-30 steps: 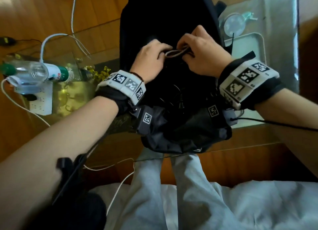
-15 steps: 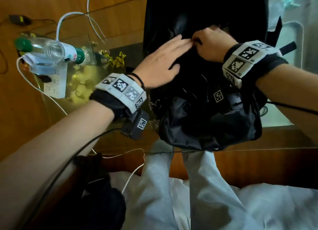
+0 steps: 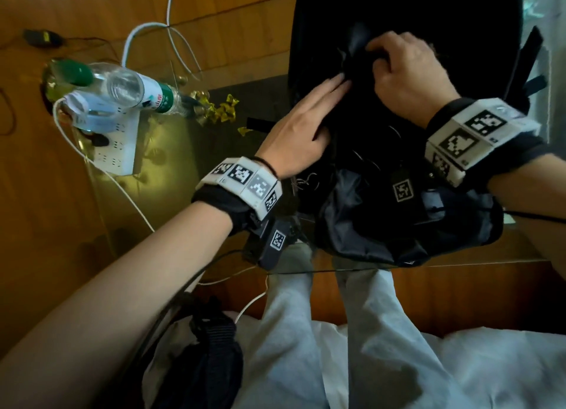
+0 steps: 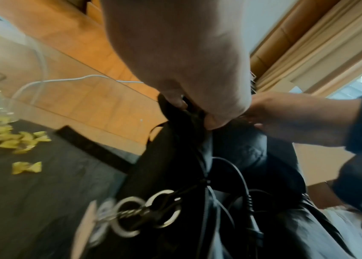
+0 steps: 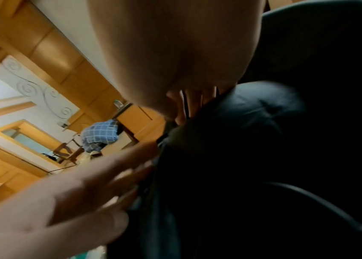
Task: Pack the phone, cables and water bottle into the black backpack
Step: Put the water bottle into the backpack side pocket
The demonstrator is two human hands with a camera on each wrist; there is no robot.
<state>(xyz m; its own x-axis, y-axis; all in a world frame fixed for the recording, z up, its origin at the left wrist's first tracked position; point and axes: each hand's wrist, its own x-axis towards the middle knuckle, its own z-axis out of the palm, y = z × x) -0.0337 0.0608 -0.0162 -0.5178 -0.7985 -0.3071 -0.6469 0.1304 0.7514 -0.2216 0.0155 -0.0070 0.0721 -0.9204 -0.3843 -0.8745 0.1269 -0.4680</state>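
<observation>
- Left hand (image 3: pixel 298 130) lies flat, fingers straight, against the black backpack (image 3: pixel 398 218) on the glass table (image 3: pixel 171 151).
- Right hand (image 3: pixel 407 71) curls into its fabric, gripping.
- Water bottle (image 3: pixel 128 87) lies well left, on a power strip (image 3: pixel 118 142).

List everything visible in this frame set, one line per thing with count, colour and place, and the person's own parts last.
backpack: one, black, on the glass table in front of the person
water bottle: one, clear with green cap and white-green label, lying on its side at the far left of the table
power strip: one, white, under the bottle
white cable: one, running past the strip and off the table's near edge
yellow wrappers: several, between bottle and backpack
key rings: several, silver, at the backpack's left side
left hand: fingers straight, flat on the backpack
right hand: fingers curled into the backpack's fabric
</observation>
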